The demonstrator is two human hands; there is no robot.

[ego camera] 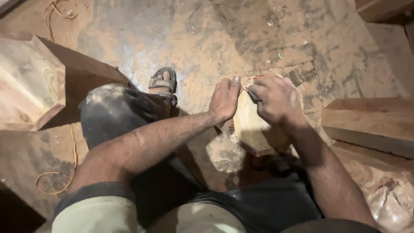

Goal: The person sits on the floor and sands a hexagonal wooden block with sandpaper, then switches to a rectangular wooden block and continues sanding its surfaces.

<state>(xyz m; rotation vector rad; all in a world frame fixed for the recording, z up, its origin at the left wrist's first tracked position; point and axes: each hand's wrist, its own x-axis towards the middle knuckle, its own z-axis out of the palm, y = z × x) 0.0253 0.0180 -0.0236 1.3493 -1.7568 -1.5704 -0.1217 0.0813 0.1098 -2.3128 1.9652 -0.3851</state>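
Observation:
A pale wooden block (pixel 252 125) stands on the dusty floor in front of my knees. My left hand (pixel 224 99) rests flat against its left side, fingers together and pointing up. My right hand (pixel 274 99) presses down on the block's top, fingers curled around a small piece that looks like sandpaper (pixel 249 89), mostly hidden by the fingers. The two hands almost touch at the block's upper left corner.
A large faceted timber block (pixel 30 84) lies at the left. Wooden planks (pixel 371 123) lie at the right, another at the top right corner (pixel 379 8). An orange cord (pixel 64 172) loops over the floor at left. My sandalled foot (pixel 163 82) rests ahead on sawdust-covered floor.

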